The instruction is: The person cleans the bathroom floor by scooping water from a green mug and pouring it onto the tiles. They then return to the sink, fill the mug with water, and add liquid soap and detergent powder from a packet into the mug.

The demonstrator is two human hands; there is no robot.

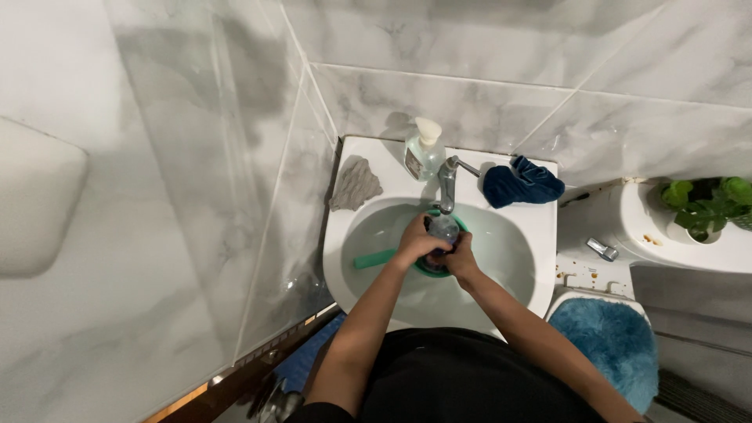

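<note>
Both my forearms are reaching over the white sink (540,258). My left hand (417,239) and right hand (458,260) are wrapping their fingers around a small clear bottle (443,229), held under the faucet (448,182) above a green scoop (376,259). Behind the faucet a soap dispenser (424,150) is standing, a grey cloth (353,186) lying to its left and a blue cloth (522,183) to its right.

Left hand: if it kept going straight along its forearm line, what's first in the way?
The left hand points up and right. Past the small clear bottle it already grips, the faucet looks to be first, though depth is unclear from above.
</note>
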